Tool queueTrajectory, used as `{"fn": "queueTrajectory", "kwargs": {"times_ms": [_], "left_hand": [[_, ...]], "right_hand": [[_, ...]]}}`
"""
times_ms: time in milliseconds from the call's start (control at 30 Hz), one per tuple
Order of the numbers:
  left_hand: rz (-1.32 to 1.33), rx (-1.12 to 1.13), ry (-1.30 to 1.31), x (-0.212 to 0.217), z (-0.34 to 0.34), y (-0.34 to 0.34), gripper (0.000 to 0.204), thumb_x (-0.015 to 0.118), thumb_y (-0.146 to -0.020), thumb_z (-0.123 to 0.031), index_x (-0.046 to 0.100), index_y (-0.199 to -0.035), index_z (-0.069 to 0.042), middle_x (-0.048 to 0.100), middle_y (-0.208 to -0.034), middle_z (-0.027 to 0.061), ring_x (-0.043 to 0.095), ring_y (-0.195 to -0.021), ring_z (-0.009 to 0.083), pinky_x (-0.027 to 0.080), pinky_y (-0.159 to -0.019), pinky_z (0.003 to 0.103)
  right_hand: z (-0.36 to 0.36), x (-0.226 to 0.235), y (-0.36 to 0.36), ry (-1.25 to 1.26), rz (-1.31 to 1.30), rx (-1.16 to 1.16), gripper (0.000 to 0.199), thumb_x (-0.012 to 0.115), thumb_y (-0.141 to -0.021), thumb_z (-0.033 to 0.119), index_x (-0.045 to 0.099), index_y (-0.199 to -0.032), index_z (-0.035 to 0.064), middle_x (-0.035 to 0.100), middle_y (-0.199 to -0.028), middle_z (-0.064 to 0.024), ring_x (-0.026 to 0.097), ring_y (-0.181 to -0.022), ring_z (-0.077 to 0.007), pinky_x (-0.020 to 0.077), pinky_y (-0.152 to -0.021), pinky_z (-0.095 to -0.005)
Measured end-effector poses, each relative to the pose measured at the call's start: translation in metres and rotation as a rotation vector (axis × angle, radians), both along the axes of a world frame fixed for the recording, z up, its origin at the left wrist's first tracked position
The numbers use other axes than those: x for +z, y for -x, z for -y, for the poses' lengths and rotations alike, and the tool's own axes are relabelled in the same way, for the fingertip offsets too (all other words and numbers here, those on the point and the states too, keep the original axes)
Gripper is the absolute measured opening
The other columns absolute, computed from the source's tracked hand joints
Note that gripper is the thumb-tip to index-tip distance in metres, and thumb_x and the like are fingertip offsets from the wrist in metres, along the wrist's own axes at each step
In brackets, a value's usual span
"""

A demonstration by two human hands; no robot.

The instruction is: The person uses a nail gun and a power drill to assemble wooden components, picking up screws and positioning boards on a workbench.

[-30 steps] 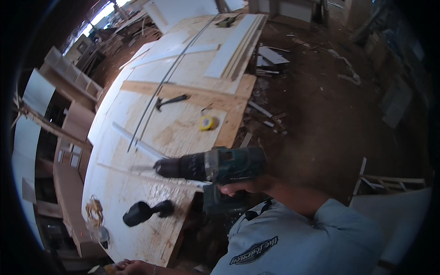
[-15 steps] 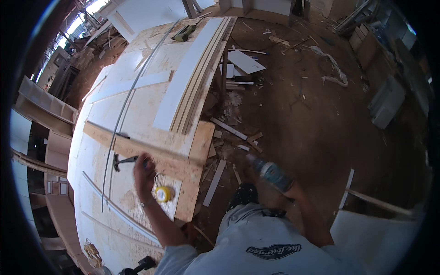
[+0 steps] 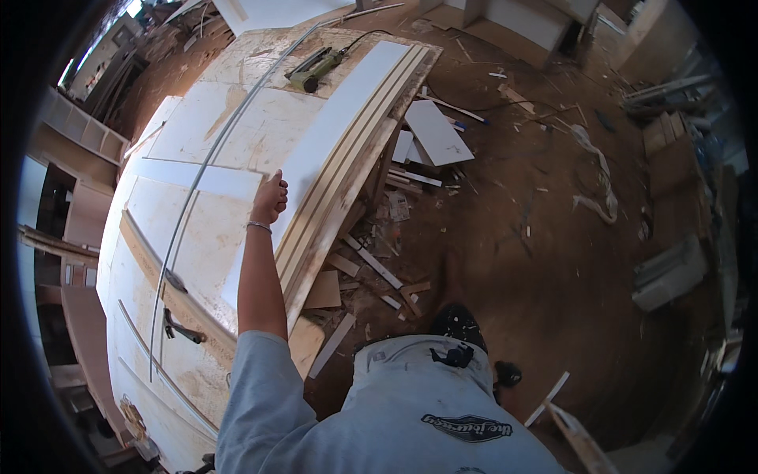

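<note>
Dirt floor (image 3: 545, 261) is lying littered with wood offcuts (image 3: 379, 268). Open shelving (image 3: 83, 134) is standing at left. Daylight is coming in through top-left opening (image 3: 130, 8).

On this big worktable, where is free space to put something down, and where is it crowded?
Free: the bare board between the thin curved strip and the long white panel, beyond the left hand. Also the stretch left of the strip, near the table edge. Crowded: the far corner with the green power tool, the hammer nearby, and the scrap-covered floor beside the table.
</note>
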State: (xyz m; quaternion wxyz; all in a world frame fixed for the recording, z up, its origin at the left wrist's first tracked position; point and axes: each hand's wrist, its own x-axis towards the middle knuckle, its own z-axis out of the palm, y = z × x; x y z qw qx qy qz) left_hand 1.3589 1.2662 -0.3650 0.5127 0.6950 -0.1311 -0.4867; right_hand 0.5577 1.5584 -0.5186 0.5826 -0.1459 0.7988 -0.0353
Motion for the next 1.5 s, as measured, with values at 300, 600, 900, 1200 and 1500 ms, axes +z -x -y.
{"fn": "queueTrajectory", "kwargs": {"times_ms": [300,600,900,1200,1500], "left_hand": [[-0.205,0.26,-0.24,-0.02,0.11,-0.011,0.032,0.058,-0.1,-0.033,0.048,-0.08,-0.011,0.048,-0.064,0.0012,0.037,-0.043,0.0066,0.024,-0.033,0.019],[-0.083,0.516,-0.144,-0.063,0.203,-0.092,0.025,0.05,-0.101,-0.026,0.051,-0.083,-0.009,0.052,-0.068,0.0027,0.042,-0.049,0.0085,0.03,-0.039,0.023],[0.724,0.097,-0.4,-0.111,0.243,-0.147,0.04,0.039,-0.102,-0.029,0.062,-0.104,0.004,0.067,-0.093,0.0228,0.07,-0.08,0.036,0.057,-0.052,0.042],[0.998,0.095,-0.438,-0.029,0.199,-0.168,0.037,0.053,-0.098,-0.036,0.069,-0.106,-0.004,0.071,-0.101,0.0219,0.068,-0.093,0.0385,0.052,-0.083,0.047],[0.313,0.507,-0.403,-0.051,0.197,-0.181,0.044,0.06,-0.091,-0.037,0.064,-0.107,0.003,0.066,-0.082,0.0094,0.065,-0.08,0.0219,0.048,-0.07,0.033]], "right_hand": [[0.306,-0.044,-0.027,0.406,-0.044,0.459,0.032,0.069,-0.082,0.02,0.061,-0.107,0.0019,0.064,-0.095,-0.0134,0.063,-0.09,-0.0225,0.0508,-0.075,-0.0408],[0.603,0.017,-0.074,0.754,-0.208,0.736,0.046,0.076,-0.081,0.033,0.064,-0.114,0.0034,0.07,-0.103,-0.0171,0.069,-0.096,-0.0285,0.0526,-0.081,-0.0434],[0.703,0.144,-0.182,0.656,-0.003,1.082,0.041,0.075,-0.086,0.03,0.063,-0.116,0.0059,0.068,-0.104,-0.0077,0.064,-0.092,-0.0199,0.0526,-0.08,-0.0383],[0.747,0.202,-0.305,0.528,0.117,1.278,0.031,0.072,-0.09,0.032,0.067,-0.105,0.0057,0.069,-0.097,-0.007,0.064,-0.087,-0.0173,0.0512,-0.077,-0.0357],[0.819,0.252,-0.363,0.796,0.277,1.493,0.029,0.076,-0.087,0.021,0.068,-0.109,0.0049,0.072,-0.1,-0.0071,0.068,-0.091,-0.0194,0.0521,-0.084,-0.0353]]}}
